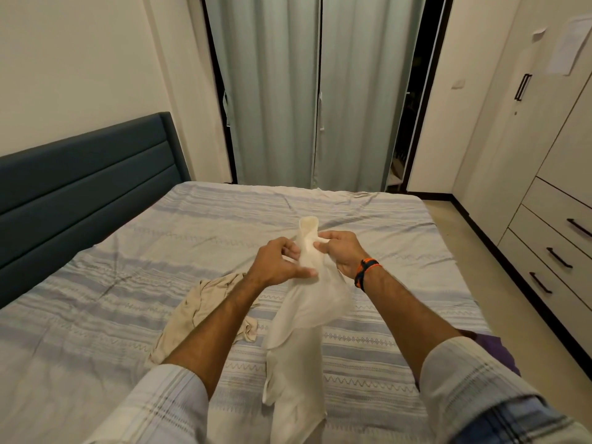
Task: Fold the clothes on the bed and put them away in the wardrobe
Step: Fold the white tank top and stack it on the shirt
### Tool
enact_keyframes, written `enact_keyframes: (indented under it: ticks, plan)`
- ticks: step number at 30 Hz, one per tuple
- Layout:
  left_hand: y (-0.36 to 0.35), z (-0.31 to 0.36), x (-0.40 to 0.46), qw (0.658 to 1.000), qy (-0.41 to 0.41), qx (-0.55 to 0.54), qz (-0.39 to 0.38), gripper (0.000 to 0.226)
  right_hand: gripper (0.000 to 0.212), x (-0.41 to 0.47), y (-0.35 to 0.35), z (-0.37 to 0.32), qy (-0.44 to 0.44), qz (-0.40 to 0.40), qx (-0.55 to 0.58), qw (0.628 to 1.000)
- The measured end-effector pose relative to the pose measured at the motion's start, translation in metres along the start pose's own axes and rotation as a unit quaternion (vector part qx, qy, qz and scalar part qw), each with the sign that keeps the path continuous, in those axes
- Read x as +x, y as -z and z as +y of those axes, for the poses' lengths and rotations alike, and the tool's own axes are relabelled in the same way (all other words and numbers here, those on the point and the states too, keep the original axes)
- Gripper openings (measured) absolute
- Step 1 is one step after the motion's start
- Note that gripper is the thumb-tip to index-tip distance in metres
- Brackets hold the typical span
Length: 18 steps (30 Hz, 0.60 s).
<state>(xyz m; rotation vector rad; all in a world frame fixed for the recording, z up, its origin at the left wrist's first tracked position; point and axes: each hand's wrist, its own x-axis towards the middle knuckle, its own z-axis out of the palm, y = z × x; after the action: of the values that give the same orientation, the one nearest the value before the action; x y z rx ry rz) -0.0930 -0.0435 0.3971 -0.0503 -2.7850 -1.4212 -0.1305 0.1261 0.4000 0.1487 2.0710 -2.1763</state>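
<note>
- Striped sleeves (160,408) come in at the bottom, both forearms stretched out over the bed (112,315).
- Hanging between the arms is a white garment (301,331), held up off the sheet with its lower end trailing down near the bed's edge. That loose tail could drag, twist or catch on itself, so any fold started in the air would likely come out crooked.
- Just left of it a beige garment (189,312) lies crumpled on the sheet, partly under the left forearm. If the white piece is laid down carelessly, the two could overlap and tangle.
- A purple cloth (493,347) peeks out behind the right sleeve; I cannot tell what it is.
- Left hand (278,264) pinches the white fabric near its top, fingers curled on it; right hand (342,251), with a dark-and-orange band at the wrist, grips the same bunched top. Both holds are close together on a narrow bunch, so one slip could drop the whole piece.
- Wardrobe (528,193) stands along the right wall, its doors and drawers appearing closed; it would need a free hand to open.
</note>
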Motion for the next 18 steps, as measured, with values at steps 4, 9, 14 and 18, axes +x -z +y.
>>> enact_keyframes:
  ticks: [4, 9, 14, 18]
  plan:
    - [-0.008, -0.001, -0.004, 0.998, -0.044, 0.039, 0.025, 0.06, 0.027, -0.003, -0.005, -0.006, 0.001, -0.016, 0.022, 1.0]
    - [-0.006, -0.008, 0.004, 0.996, -0.041, 0.01, 0.079, 0.007, 0.027, 0.001, -0.001, -0.005, 0.01, -0.024, 0.0, 1.0]
    - [0.006, -0.011, 0.01, 0.98, 0.002, -0.103, 0.171, 0.03, 0.026, 0.004, 0.006, -0.004, 0.04, -0.004, -0.091, 0.995]
    - [0.013, -0.001, 0.013, 0.95, 0.021, -0.222, 0.218, 0.026, 0.02, 0.009, 0.008, 0.0, 0.072, 0.022, -0.222, 0.972]
